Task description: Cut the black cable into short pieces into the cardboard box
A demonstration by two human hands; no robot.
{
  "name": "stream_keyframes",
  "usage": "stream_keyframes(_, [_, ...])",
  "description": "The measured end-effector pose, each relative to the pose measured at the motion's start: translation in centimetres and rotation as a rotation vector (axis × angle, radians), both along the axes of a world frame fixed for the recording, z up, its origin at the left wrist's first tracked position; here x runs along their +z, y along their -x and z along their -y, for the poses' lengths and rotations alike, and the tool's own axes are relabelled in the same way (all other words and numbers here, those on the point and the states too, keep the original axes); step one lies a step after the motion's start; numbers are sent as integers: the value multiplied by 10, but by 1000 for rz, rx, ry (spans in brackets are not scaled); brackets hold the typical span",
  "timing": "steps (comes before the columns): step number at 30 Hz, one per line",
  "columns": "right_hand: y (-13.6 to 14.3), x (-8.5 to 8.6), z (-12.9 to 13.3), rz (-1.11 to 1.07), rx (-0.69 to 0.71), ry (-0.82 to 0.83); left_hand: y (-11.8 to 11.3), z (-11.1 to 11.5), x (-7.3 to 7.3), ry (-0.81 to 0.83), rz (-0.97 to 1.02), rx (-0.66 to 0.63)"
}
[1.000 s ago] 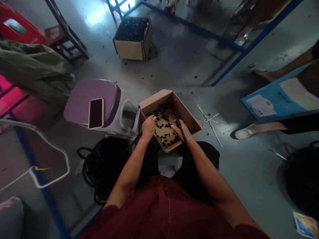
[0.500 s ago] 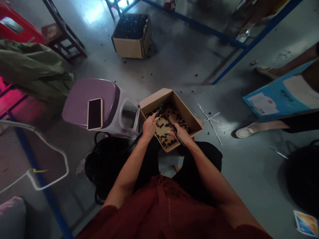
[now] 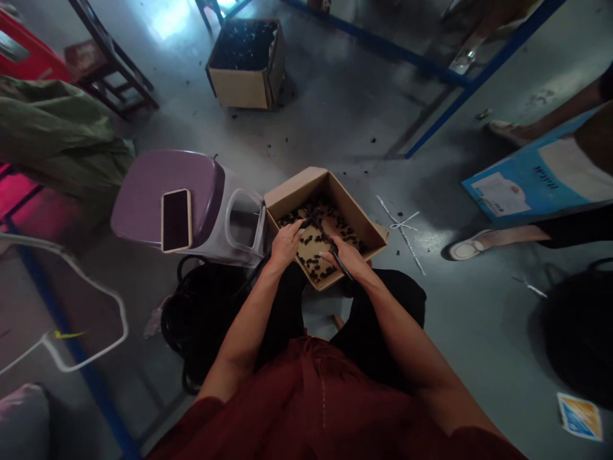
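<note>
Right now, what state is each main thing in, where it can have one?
Left grip: closed on black strand
Right grip: closed on dark tool
Dark tool: open or shut, unclear
Near box: open, black pieces scattered inside
Far box: open, filled with dark bits
Phone: flat, screen dark
White string: tied

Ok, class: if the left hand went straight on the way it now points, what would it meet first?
The left hand would probably meet the tip of the dark tool held in the right hand, though their relative heights are unclear.
</note>
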State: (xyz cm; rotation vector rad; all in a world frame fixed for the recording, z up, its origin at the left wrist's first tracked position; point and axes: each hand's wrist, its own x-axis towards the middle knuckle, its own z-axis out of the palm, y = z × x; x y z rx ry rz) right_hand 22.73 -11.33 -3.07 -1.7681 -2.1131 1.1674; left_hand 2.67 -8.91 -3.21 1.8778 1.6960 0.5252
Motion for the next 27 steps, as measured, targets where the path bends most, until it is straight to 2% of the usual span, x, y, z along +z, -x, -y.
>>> stream_keyframes(6, [-1, 0, 1, 5, 32, 9, 1, 0, -5, 40, -15, -36])
stream_keyframes(11, [-1, -1, 2, 0, 45, 19, 1, 0, -3, 25, 10, -36])
stream_keyframes(27, [-3, -5, 0, -58, 13, 66, 6, -1, -11, 49, -48, -65])
